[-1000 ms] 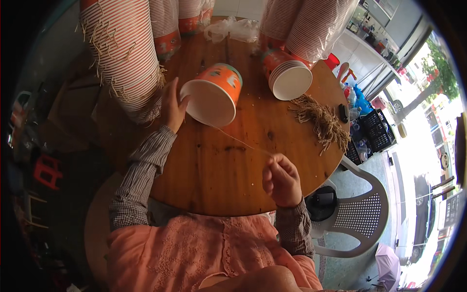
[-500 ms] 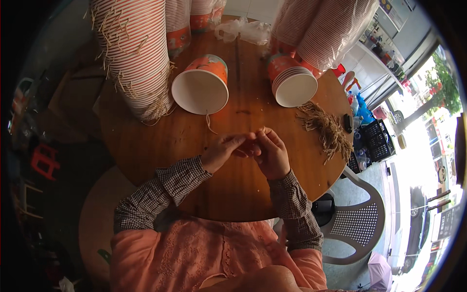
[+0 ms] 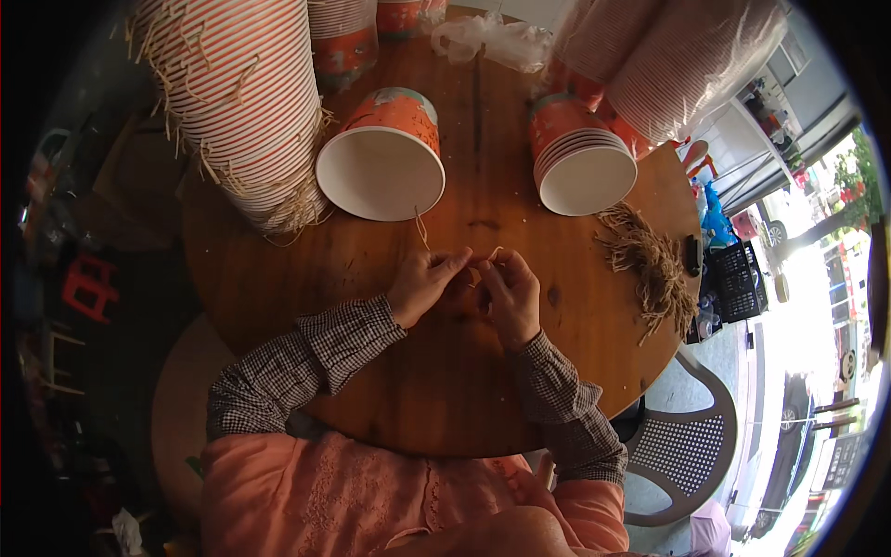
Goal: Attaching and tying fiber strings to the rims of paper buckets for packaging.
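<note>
My left hand (image 3: 429, 286) and my right hand (image 3: 513, 295) are held close together over the table, fingertips pinched. A thin tan string (image 3: 475, 278) shows in the small gap between them, and a short bit of it sticks up at my right fingertips. How the string runs inside the fingers is hidden. Just beyond my left hand, an orange paper bucket (image 3: 380, 174) with a white inside lies on its side, mouth toward me. Another string (image 3: 422, 230) hangs from its rim. A loose bundle of tan strings (image 3: 642, 265) lies to the right of my right hand.
A tall leaning stack of paper buckets (image 3: 246, 111) with strings hanging from the rims stands at left. Several nested buckets (image 3: 587, 176) lie at right before bagged stacks (image 3: 696, 70). A crumpled plastic bag (image 3: 492, 42) sits at the back. A grey chair (image 3: 682, 450) stands right of the round table (image 3: 390, 390).
My hands have drawn slightly apart, so the string between them now shows. The whole view has shifted a little, with the buckets appearing nearer.
</note>
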Available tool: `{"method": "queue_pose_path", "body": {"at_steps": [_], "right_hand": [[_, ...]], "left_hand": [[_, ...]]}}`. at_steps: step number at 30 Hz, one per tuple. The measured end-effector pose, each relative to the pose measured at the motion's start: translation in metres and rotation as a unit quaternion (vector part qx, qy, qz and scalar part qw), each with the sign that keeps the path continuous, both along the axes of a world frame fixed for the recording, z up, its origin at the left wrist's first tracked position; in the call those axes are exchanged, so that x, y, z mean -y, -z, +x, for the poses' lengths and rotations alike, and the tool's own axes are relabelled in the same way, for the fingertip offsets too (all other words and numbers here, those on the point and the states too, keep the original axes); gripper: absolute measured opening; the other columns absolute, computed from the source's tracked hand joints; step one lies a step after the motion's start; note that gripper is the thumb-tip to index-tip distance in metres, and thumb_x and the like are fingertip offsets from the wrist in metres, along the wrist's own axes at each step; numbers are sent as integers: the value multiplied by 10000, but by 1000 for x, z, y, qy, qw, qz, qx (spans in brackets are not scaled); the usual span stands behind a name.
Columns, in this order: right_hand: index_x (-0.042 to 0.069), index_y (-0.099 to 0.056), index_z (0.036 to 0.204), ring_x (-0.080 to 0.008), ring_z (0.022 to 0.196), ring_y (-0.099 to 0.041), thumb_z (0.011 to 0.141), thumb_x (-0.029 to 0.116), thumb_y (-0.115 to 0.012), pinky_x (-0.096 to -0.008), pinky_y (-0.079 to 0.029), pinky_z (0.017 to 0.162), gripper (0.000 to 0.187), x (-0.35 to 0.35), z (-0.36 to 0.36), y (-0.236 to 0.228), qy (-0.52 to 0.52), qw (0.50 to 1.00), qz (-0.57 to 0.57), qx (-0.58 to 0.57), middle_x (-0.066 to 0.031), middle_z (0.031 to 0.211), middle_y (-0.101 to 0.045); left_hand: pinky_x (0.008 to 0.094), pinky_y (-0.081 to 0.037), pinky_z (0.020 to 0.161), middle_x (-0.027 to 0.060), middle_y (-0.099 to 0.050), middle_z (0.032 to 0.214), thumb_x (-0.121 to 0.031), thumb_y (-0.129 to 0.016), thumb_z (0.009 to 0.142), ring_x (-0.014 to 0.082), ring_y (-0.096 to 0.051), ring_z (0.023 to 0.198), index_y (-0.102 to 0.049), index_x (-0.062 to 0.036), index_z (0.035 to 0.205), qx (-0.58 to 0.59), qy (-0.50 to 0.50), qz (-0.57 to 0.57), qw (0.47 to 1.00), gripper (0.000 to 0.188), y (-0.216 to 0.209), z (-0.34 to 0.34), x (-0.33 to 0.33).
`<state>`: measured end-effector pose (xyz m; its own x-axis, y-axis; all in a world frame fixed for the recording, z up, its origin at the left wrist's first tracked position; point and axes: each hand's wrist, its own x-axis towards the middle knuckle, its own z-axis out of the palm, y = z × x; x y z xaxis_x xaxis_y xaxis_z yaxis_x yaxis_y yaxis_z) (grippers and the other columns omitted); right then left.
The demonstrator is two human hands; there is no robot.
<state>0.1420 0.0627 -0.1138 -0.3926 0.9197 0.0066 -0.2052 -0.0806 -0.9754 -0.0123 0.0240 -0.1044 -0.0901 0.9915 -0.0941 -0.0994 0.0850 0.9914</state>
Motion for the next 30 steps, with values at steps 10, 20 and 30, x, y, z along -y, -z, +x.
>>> {"method": "queue_pose_path", "body": {"at_steps": [10,20,30], "right_hand": [[32,-522,988,-82,634,-615,952,54,-543,-196,-501,537,47,4,1,-14,16,993,-119,4,-49,889,-663],[15,-574,954,-74,633,-580,937,90,-584,-210,-486,553,78,-7,16,-12,23,985,-78,151,-47,843,-648],[-19,-599,983,-59,660,-577,902,96,-623,-216,-479,591,142,1,11,-13,-32,985,26,168,-35,776,-646]], "left_hand": [[248,-473,606,59,-658,701,-295,-558,966,69,-585,656,-651,24,867,-125,11,90,988,346,15,-6,-4],[249,-484,646,43,-641,782,-105,-590,939,95,-599,704,-609,6,935,-195,-9,170,966,113,14,-9,-4],[337,-497,627,108,-603,824,-26,-643,857,263,-616,730,-561,-9,892,-250,-34,295,922,91,18,-12,-7]]}}
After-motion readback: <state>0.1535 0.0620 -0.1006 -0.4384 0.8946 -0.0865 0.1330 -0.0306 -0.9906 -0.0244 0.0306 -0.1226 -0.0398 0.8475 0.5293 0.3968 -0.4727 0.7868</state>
